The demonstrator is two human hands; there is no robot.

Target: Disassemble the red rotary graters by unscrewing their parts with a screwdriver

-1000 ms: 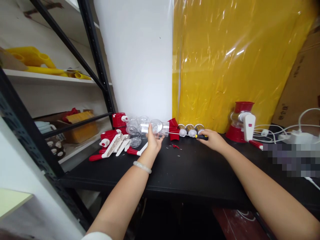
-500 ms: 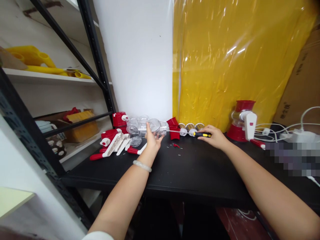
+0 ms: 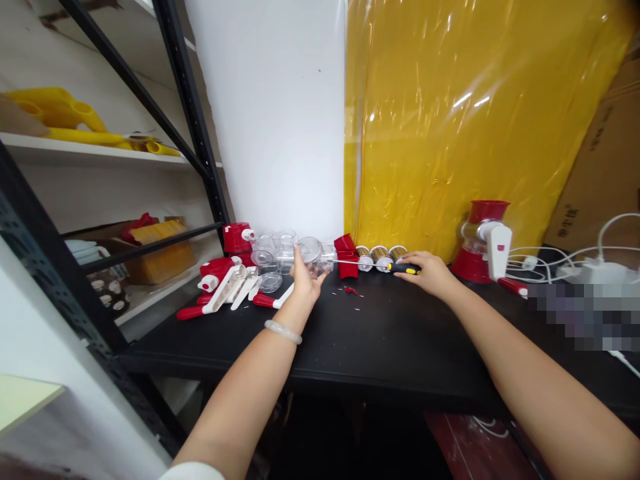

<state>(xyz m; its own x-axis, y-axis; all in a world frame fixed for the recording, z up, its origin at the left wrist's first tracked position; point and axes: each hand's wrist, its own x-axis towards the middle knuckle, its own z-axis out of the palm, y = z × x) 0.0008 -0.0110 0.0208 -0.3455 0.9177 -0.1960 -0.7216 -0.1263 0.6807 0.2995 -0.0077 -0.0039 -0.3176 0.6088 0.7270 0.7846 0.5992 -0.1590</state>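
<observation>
Parts at left: white crank arms (image 3: 227,291) with red grips lie by red housings (image 3: 236,239), apparently grouped by kind. Clear cups (image 3: 271,281) sit next to them. Your left hand (image 3: 307,280) is clamped on a clear plastic body (image 3: 310,249), lying sideways at the back of the table, probably to brace it against the tool. Red pieces (image 3: 347,257) stand just right of it, then metal drums (image 3: 382,258) in a row. Your right hand (image 3: 427,272) is closed around a screwdriver (image 3: 405,269), its shaft level and in line with the body, likely for a straight push; can't tell if the tip is seated. Assembled unit (image 3: 487,241) upright at right, maybe as reference.

Surface: black table (image 3: 380,347), small bits scattered mid-table. Room: shelving rack (image 3: 187,100) left, white wall panel (image 3: 273,133), yellow wrapped sheet (image 3: 475,127), cardboard box (image 3: 595,160) right.
</observation>
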